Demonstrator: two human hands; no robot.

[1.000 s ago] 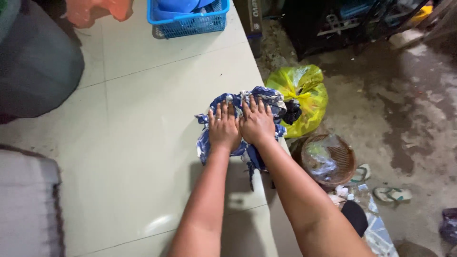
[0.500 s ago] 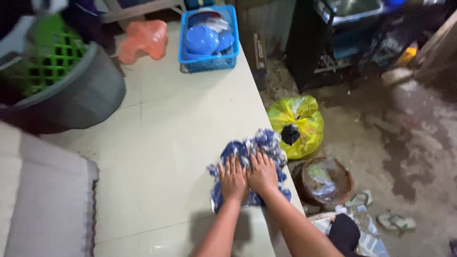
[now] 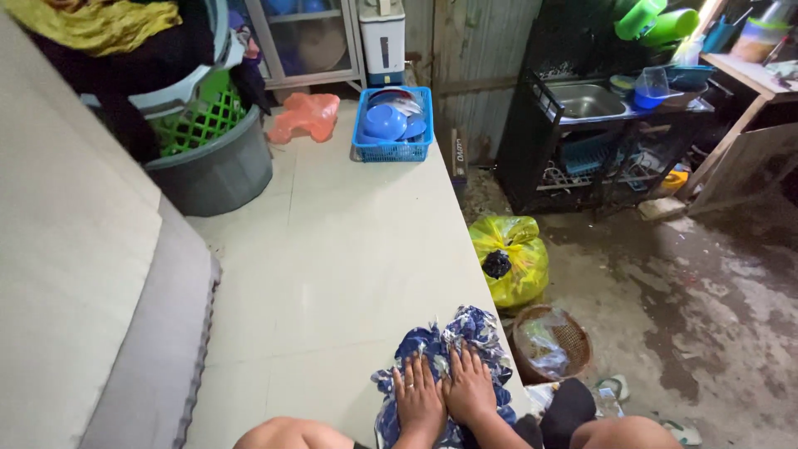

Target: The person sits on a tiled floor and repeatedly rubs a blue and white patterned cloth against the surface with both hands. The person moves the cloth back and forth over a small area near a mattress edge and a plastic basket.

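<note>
A crumpled blue and white patterned cloth point(image 3: 453, 337) lies at the near right edge of a pale tiled platform point(image 3: 349, 249). My left hand point(image 3: 418, 397) and my right hand point(image 3: 469, 387) rest flat on the cloth side by side, fingers spread and pointing away from me. Both palms press down on the fabric. A ring shows on a finger of my left hand. My knees appear at the bottom of the view.
A blue basket of blue bowls point(image 3: 392, 125) and an orange stool point(image 3: 306, 116) stand at the far end. A grey tub with a green basket point(image 3: 208, 154) sits far left. Below the right edge: yellow bag point(image 3: 511, 258), woven basket point(image 3: 550, 342), sink stand point(image 3: 586, 104), wet floor.
The view has tilted up and pulled back, so the hands and cloth now sit at the bottom edge. Both hands stay pressed on the cloth and have drawn it toward me.
</note>
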